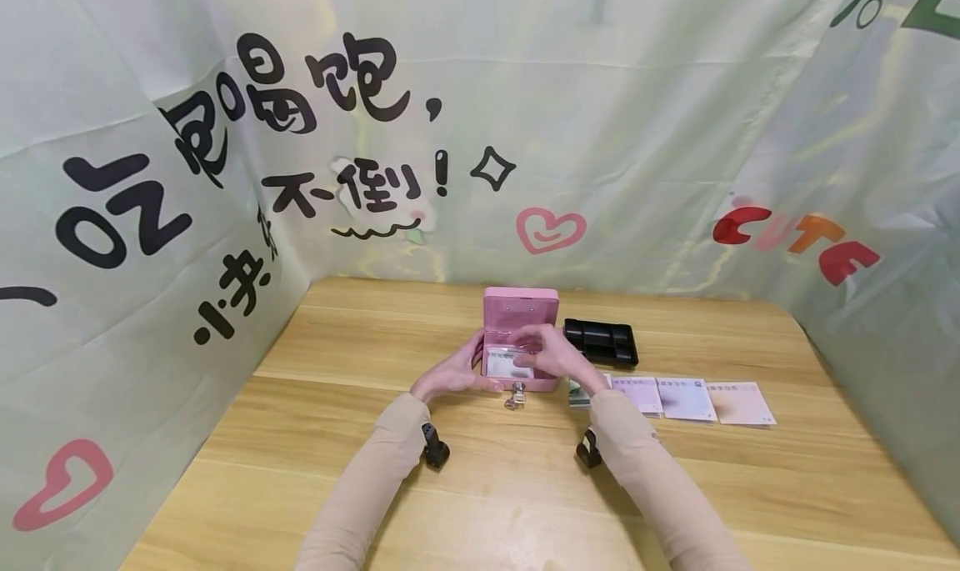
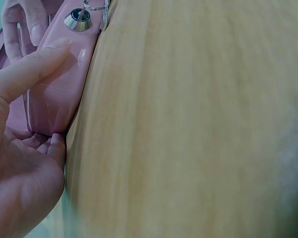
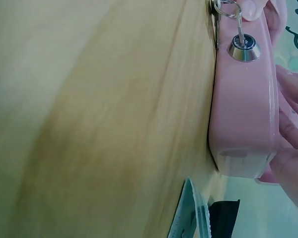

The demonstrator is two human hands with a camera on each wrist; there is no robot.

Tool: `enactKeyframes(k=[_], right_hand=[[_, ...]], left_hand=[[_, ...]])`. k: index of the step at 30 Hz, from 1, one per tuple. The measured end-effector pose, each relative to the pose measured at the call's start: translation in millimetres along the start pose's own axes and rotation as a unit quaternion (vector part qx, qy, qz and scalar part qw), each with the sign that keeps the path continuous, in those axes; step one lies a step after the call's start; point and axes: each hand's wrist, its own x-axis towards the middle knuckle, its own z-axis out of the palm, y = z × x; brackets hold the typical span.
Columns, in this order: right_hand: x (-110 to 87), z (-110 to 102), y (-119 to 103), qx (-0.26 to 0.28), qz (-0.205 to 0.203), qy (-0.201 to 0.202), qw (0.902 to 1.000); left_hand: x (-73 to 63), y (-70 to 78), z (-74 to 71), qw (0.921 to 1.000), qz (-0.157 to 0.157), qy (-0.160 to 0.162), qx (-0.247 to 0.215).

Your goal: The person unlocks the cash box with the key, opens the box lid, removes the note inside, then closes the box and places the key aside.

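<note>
A pink cash box [image 1: 538,384] stands on the table with its lid [image 1: 521,308] raised. My left hand [image 1: 450,374] holds its left corner, the thumb laid along the front and the fingers at the side, as the left wrist view shows. My right hand [image 1: 553,353] reaches over the right side into the box, fingers bent loosely downward above a banknote [image 1: 504,363] lying inside. The box's inner right part is hidden behind that hand. A key with a ring [image 3: 241,27] sits in the front lock [image 3: 245,52].
Behind and to the right lies a black compartment tray [image 1: 603,356]. Stacks of banknotes run in a row right of the box: greenish ones partly behind the right wrist, then purple [image 1: 637,394], blue [image 1: 685,399] and orange [image 1: 738,403]. Printed cloth [image 1: 637,137] encloses the wooden table [image 1: 495,488].
</note>
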Motion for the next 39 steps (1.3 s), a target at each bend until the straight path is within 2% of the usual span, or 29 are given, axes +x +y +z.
enactKeyframes(k=[4, 18, 24, 31, 39], right_hand=[[2.2, 0, 1, -0.007, 0.003, -0.015, 0.9999], [15.7, 3, 0, -0.03, 0.024, -0.044, 0.9983], [18.9, 4, 0, -0.032, 0.017, -0.054, 0.9979], [18.8, 5, 0, -0.027, 0.014, -0.052, 0.9982], [17.7, 4, 1, -0.029, 0.015, -0.043, 0.9985]], left_hand=[[-0.2, 0.7, 0.3, 0.9999, -0.012, 0.004, 0.006], [0.3, -0.5, 0.2, 1.0, -0.007, 0.002, 0.001], [0.0, -0.4, 0.3, 0.9999, -0.01, 0.004, 0.001], [0.5, -1.2, 0.0, 1.0, 0.001, -0.001, -0.005], [0.8, -0.6, -0.1, 1.0, -0.006, 0.002, -0.001]])
